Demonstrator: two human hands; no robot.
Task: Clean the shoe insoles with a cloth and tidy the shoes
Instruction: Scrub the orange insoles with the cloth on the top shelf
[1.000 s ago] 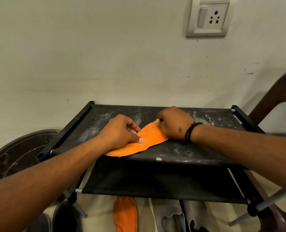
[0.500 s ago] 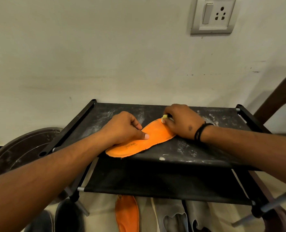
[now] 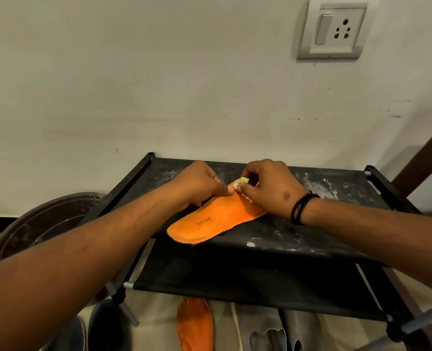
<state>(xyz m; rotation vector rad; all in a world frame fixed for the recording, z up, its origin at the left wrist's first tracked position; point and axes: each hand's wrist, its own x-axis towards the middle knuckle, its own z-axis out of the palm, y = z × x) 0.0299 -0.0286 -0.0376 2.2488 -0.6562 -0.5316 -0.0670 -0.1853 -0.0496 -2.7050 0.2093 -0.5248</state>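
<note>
Insole (image 3: pixel 209 221) pinned on rack (image 3: pixel 311 239) by L hand (image 3: pixel 199 184), wiped w/ cloth (image 3: pixel 242 181) gripped in R hand (image 3: pixel 268 188); 2nd insole (image 3: pixel 194 323) & shoes pending.

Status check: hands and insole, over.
Left hand pins the orange foam insole on the black fabric rack shelf. Right hand grips a pale cloth wad. Nothing obstructing.

two orange insoles (image 3: pixel 217 219) (image 3: pixel 194 325), two hands (image 3: pixel 197 183) (image 3: pixel 268 188), perhaps two shoes (image 3: pixel 280 330)
</note>
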